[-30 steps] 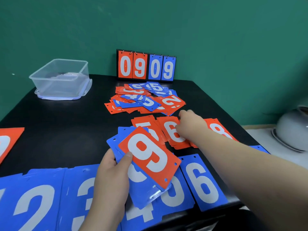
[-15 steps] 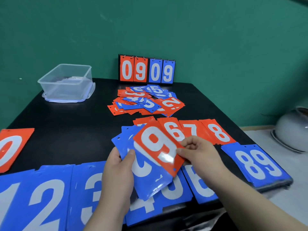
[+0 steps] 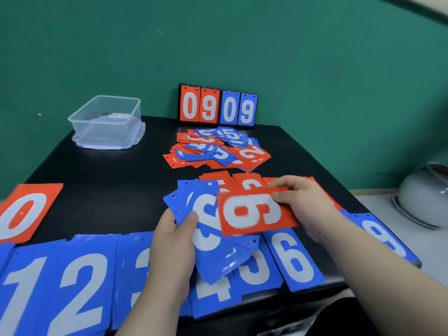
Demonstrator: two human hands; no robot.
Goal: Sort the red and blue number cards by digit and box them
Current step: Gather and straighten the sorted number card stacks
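Observation:
My right hand [image 3: 304,204] pinches a red 9 card [image 3: 254,212], turned sideways and blurred, just above the table's middle. My left hand [image 3: 174,238] grips a fan of blue cards [image 3: 206,229] with the thumb on top. Blue cards 1, 2, 3, 4, 5 and 6 [image 3: 293,258] lie in a row along the near edge. Red cards [image 3: 247,181] lie in a row behind my hands, partly hidden. A red 0 card [image 3: 24,212] lies at the left. A mixed heap of red and blue cards [image 3: 218,151] sits farther back.
A clear plastic box [image 3: 106,117] stands on its lid at the back left of the black table [image 3: 101,180]. A flip scoreboard [image 3: 218,105] reading 0909 stands against the green wall. A blue card [image 3: 385,238] lies at the right edge. A white pot [image 3: 426,197] sits off to the right.
My right hand came back from the red row, took the red 9 card off the stack in my left hand and turned it sideways to the right.

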